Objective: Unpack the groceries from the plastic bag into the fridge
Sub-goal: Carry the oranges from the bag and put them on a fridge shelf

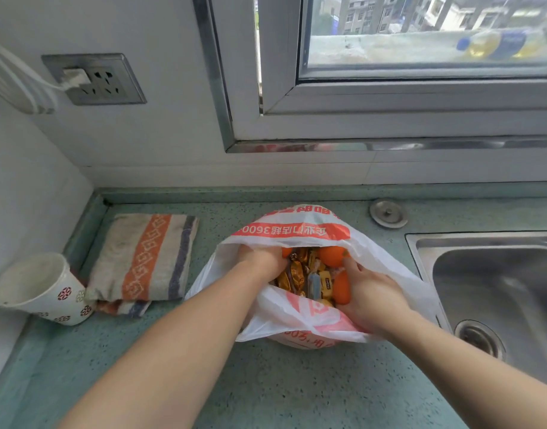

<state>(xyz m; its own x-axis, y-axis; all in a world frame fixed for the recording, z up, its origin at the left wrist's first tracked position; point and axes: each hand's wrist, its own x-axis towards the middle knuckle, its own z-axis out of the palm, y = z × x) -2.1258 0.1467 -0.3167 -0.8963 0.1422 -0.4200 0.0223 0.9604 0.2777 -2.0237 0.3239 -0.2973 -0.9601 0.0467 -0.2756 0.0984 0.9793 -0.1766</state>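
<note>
A white plastic bag (300,230) with red print stands open on the green counter. Inside lie gold-wrapped candies (300,274) and orange fruits, one at the back (331,254) and one on the right (341,287). My left hand (259,258) reaches into the bag's left side, its fingers hidden among the contents. My right hand (371,295) is at the bag's right side, fingers curled around the orange fruit on the right. The fridge is not in view.
A folded striped towel (145,258) lies left of the bag, and a patterned paper cup (39,289) lies tipped at the far left. A steel sink (495,286) fills the right. A wall socket (95,78) and a window (420,41) are behind.
</note>
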